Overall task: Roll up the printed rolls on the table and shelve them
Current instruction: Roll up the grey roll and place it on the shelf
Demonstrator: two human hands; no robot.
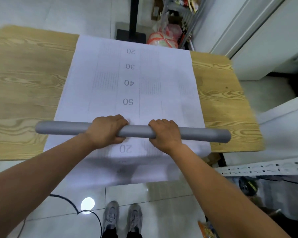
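We're clamping left hand and right hand round the middle of the tube, slightly apart, and it's lying crosswise on the print by the near edge of the table, paper running straight away from us, so we're probably rolling forward next.

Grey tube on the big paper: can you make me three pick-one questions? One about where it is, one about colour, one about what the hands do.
1. Where does the grey tube lie? A. on the floor B. across the printed sheet C. on a chair
2. What colour is the tube? A. red B. green C. grey
3. What do the left hand and right hand do? A. both grip the tube B. both hang free C. one waves
Answers: 1 B, it crosses the sheet on the wooden table; 2 C, plain grey; 3 A, fingers of both curl round it.
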